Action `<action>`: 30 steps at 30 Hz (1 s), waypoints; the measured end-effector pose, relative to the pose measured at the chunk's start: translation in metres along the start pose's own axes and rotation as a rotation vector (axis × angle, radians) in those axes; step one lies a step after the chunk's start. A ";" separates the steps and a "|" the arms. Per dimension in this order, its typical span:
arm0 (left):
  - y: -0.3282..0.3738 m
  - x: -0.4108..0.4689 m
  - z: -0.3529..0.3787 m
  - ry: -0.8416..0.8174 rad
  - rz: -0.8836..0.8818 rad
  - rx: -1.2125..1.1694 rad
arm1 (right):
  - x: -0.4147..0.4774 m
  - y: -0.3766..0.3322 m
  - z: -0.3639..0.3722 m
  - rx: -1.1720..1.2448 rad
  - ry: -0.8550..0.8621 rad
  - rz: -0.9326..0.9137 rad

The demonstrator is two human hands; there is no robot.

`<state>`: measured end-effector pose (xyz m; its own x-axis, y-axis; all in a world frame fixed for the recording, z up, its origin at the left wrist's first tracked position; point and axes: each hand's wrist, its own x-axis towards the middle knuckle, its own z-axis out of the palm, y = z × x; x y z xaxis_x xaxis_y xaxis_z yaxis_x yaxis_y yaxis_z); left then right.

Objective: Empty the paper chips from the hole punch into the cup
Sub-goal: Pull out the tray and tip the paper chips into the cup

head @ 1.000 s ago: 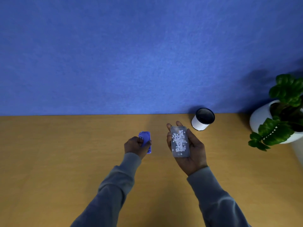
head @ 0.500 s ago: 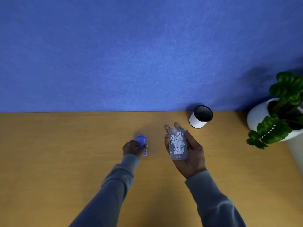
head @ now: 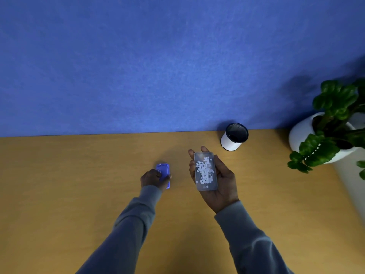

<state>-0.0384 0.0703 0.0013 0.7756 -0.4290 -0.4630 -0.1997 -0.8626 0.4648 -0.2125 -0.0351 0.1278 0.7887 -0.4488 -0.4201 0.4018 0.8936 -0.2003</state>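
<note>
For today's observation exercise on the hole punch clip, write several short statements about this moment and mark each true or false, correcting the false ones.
1. The right hand holds the clear chip tray with white paper chips in it. True.
2. The left hand is on the purple hole punch body. True.
3. The cup lies on its side. False: it stands upright near the blue wall.
4. The tray is over the cup. False: it is nearer the person, apart from it.
5. A potted plant stands at the right. True.

Blue hole punch [head: 165, 173], clear tray [head: 205, 171] speckled with white chips [head: 204, 172], white cup [head: 231, 142] black inside.
</note>
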 end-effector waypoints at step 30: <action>0.109 -0.147 -0.033 -0.237 -0.046 -1.349 | -0.015 -0.032 0.005 -0.156 0.217 -0.358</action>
<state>-0.1539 0.0483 0.1450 0.6181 -0.5602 -0.5514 0.6619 -0.0075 0.7495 -0.2354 -0.0572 0.1449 0.4901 -0.7327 -0.4721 0.5438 0.6803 -0.4914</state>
